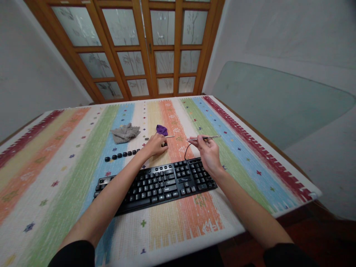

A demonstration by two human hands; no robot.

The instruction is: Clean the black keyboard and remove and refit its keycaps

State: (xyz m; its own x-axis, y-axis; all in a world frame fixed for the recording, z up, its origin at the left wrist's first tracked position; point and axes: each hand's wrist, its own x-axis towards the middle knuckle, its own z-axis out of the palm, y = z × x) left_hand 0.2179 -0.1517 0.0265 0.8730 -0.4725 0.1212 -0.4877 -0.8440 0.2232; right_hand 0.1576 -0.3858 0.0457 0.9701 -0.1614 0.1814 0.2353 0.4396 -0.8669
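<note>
A black keyboard [155, 185] lies across the striped tablecloth in front of me, partly covered by my left forearm. Beyond it, a row of loose black keycaps [119, 155] runs towards my left hand [156, 144]. The fingers of that hand are closed at a dark keycap [165, 144] by the row's right end; part of the row is hidden behind the wrist. Over the keyboard's far right corner, my right hand [209, 151] pinches a slim, pen-like metal tool [210, 138], held nearly level with one end pointing left.
A crumpled grey cloth [125, 133] lies left of a bunched purple cloth [161, 129]. Close to the purple one are a thin light stick [170, 137] and a small grey piece [146, 139]. The keyboard's cable [186, 150] curves past its far edge. Wooden glazed doors [147, 48] stand behind the table.
</note>
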